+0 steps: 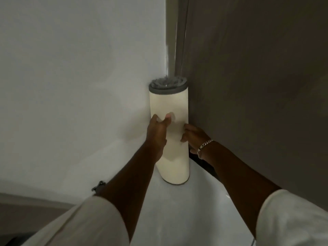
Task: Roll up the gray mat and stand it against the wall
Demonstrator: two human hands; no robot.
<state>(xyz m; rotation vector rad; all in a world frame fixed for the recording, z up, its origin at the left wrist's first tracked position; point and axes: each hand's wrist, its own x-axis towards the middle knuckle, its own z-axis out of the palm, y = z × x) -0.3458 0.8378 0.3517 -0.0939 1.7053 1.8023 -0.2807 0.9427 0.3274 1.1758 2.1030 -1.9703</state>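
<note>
The rolled mat stands upright in a corner, its cream backing outward and its gray pile showing at the top end. It rests on the pale floor, with the white wall behind and to its left. My left hand presses against the roll's left side, fingers spread on the backing. My right hand, with a silver bracelet at the wrist, cups the roll's right side. Both hands hold the roll about halfway up.
A dark gray panel or door stands right of the roll, with a gray frame strip running up the corner. A small dark object lies by the wall at lower left. Pale floor lies in front.
</note>
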